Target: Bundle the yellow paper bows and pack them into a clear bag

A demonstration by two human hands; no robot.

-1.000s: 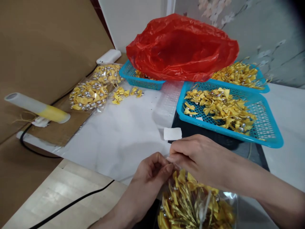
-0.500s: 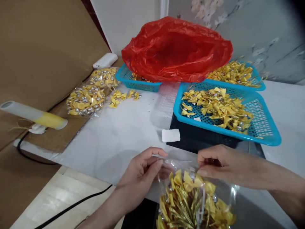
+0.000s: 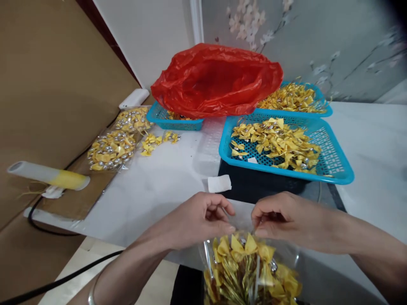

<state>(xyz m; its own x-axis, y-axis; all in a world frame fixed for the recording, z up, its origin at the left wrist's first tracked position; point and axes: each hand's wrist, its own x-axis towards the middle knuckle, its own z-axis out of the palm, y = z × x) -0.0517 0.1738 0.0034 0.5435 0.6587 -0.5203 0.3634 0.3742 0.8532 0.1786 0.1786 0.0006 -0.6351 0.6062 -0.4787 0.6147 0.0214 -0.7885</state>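
Both hands pinching the mouth of a clear bag of yellow bows.

Left hand (image 3: 199, 218) and right hand (image 3: 280, 216) near each other, each clamped on the top edge of the clear bag (image 3: 251, 271) at the near edge of the white surface (image 3: 159, 182). Blue basket (image 3: 330, 169) of loose bows just beyond; red plastic bag (image 3: 216, 80) farther back.

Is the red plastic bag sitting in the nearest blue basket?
No, the red plastic bag rests over the far left basket; the nearest blue basket holds only yellow bows.
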